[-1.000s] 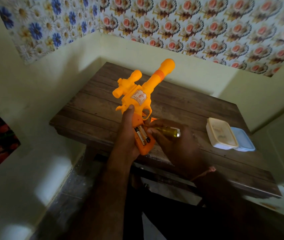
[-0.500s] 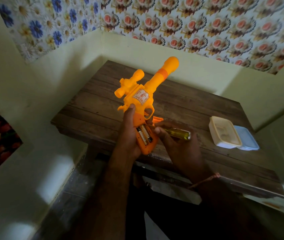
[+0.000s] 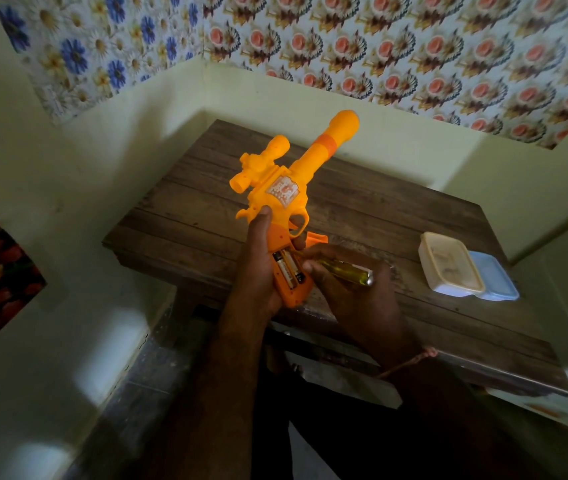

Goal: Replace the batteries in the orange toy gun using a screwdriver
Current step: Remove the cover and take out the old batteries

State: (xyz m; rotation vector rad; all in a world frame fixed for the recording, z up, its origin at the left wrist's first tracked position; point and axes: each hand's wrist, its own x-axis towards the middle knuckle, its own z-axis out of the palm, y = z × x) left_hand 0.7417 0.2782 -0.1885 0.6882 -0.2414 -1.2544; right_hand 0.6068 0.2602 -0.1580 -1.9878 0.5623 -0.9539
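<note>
Your left hand (image 3: 258,271) grips the toy gun (image 3: 286,202) by its handle above the counter's (image 3: 396,216) near edge (light, stiff, slick plastic); your right hand (image 3: 351,289) clasps the screwdriver (image 3: 344,271), seemingly fingering the exposed batteries (image 3: 284,268).

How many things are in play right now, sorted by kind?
Toy gun: 1, gripped by the left hand
Batteries in the open grip: 2
Screwdriver: 1, held in the right hand
Loose orange cover piece on the table: 1
Plastic containers: 2, one beige, one pale blue
Total: 7
</note>
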